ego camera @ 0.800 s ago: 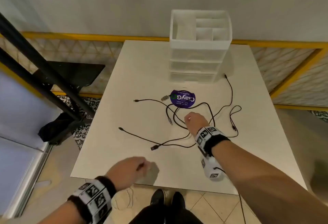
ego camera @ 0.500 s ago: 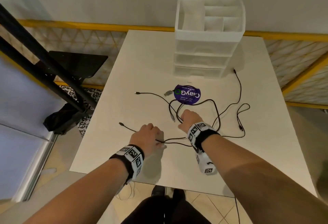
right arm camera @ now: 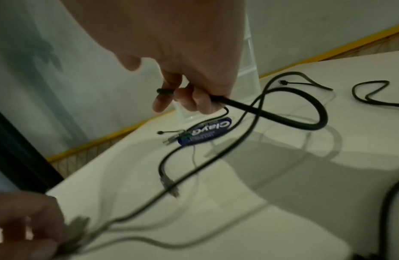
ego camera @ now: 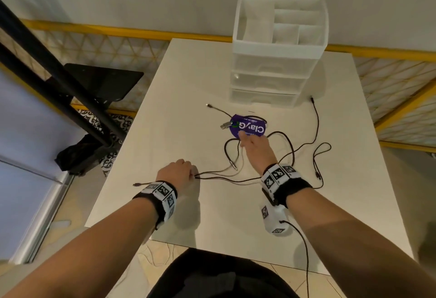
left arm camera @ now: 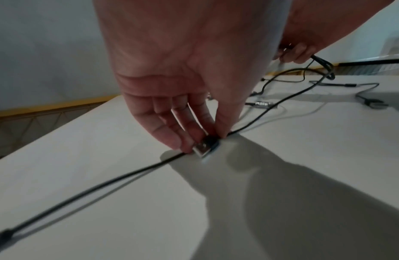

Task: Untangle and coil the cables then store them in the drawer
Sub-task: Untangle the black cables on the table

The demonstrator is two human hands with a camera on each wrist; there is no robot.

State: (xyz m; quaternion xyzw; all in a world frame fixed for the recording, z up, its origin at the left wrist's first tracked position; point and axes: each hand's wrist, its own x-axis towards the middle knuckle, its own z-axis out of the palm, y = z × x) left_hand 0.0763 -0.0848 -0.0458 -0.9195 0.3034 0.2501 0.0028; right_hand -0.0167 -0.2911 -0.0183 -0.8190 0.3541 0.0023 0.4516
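Several thin black cables [ego camera: 292, 153] lie tangled on the white table [ego camera: 184, 90]. My left hand [ego camera: 180, 170] pinches a USB plug [left arm camera: 205, 146] of one cable against the table near its front left. My right hand [ego camera: 256, 149] is raised over the tangle, its fingers curled round a thicker black cable [right arm camera: 283, 114] that loops down to the table. The white drawer unit [ego camera: 276, 61] stands at the back of the table, its drawers closed and its open top tray holding nothing I can see.
A round purple sticker [ego camera: 250, 127] lies on the table in front of the drawers, with a silver USB plug [ego camera: 225, 125] at its left edge. A black stand [ego camera: 70, 85] rises left of the table. A yellow rail [ego camera: 118, 31] runs behind.
My left hand came up from the table's front edge and took hold of the plug. My right hand rose and moved toward the sticker with the cable.
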